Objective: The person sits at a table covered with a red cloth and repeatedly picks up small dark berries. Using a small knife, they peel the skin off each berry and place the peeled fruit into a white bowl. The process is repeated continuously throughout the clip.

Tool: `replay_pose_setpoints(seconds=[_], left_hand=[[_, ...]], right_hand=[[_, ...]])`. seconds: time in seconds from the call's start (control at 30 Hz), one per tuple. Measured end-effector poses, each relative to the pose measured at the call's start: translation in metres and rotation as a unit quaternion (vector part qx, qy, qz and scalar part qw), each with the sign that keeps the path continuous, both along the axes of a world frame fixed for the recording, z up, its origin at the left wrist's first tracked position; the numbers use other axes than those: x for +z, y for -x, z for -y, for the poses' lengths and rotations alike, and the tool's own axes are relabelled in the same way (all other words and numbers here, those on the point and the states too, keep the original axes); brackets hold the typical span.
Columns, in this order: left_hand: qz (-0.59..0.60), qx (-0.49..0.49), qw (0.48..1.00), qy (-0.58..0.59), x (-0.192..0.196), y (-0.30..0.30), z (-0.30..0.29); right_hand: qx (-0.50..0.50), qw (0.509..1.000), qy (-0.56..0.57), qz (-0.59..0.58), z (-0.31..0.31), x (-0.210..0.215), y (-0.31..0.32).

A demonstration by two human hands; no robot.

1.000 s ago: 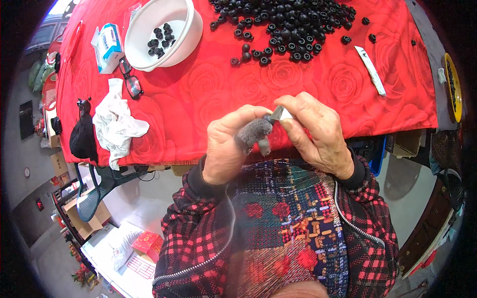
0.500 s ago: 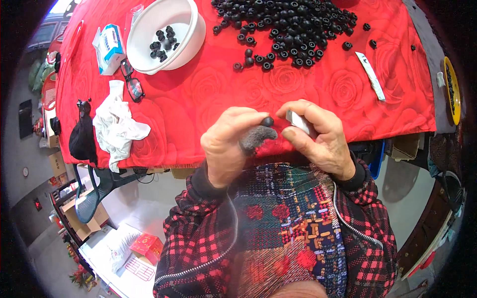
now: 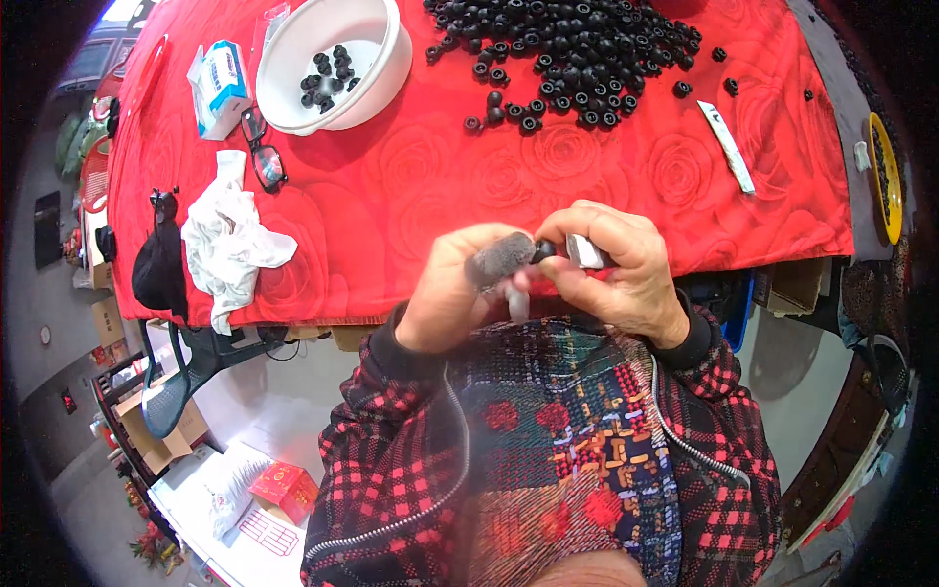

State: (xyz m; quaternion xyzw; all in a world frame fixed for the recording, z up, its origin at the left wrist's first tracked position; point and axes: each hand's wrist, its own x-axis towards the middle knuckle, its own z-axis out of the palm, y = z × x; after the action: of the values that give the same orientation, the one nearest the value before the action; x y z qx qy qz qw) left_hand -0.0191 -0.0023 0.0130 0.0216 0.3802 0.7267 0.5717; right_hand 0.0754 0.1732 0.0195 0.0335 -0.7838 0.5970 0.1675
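Over the near edge of the table my two hands meet at a small black round plastic part [image 3: 544, 251]. My left hand [image 3: 435, 293] is closed about the part's left side, a fuzzy grey cover [image 3: 502, 259] seemingly over its thumb. Below that, a whitish fingertip or cover [image 3: 518, 303] shows, blurred. My right hand [image 3: 626, 266] is closed, its thumb and index fingertip against the part. A short tool wrapped in white [image 3: 585, 251] sits in that same hand; its working end is hidden by the fingers.
A large heap of black round parts [image 3: 577, 59] lies at the far side of the red tablecloth [image 3: 411, 181]. To the left are a white basin [image 3: 391, 88] with several parts inside, a tissue pack [image 3: 220, 83], glasses [image 3: 264, 161] and white cloth [image 3: 230, 240]. A white strip [image 3: 726, 147] lies right.
My hands have come together, and the right fingertips now touch the black part. The left thumb with the grey cover has turned and moved up, showing the whitish tip beneath.
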Motion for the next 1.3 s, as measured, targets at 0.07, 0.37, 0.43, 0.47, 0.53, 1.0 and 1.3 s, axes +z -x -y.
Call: replay_pose_setpoints(seconds=[0.07, 0.37, 0.43, 0.47, 0.53, 1.0, 1.3], left_hand=[[0.04, -0.049, 0.997, 0.036, 0.004, -0.001, -0.001], [0.077, -0.102, 0.99, -0.065, 0.001, -0.004, -0.003], [0.046, -0.077, 0.994, -0.061, 0.005, -0.007, -0.005], [0.051, -0.063, 0.995, -0.06, 0.005, -0.009, -0.006], [0.083, -0.032, 0.994, -0.059, 0.008, -0.013, -0.009], [0.139, 0.019, 0.989, -0.041, 0.002, -0.015, -0.006], [0.056, 0.001, 0.997, -0.056, -0.001, -0.013, -0.006]], right_hand=[[0.025, 0.999, -0.029, -0.02, -0.003, 0.001, 0.001], [0.064, 0.995, -0.059, -0.056, -0.008, 0.004, 0.0], [0.033, 0.993, -0.074, -0.082, -0.005, 0.004, -0.001], [0.009, 0.99, -0.092, -0.103, -0.003, 0.002, -0.002], [-0.023, 0.981, -0.129, -0.142, -0.001, -0.002, -0.003], [-0.037, 0.994, -0.097, -0.045, -0.007, 0.004, -0.01], [-0.032, 0.993, -0.109, 0.007, -0.008, -0.001, -0.007]])
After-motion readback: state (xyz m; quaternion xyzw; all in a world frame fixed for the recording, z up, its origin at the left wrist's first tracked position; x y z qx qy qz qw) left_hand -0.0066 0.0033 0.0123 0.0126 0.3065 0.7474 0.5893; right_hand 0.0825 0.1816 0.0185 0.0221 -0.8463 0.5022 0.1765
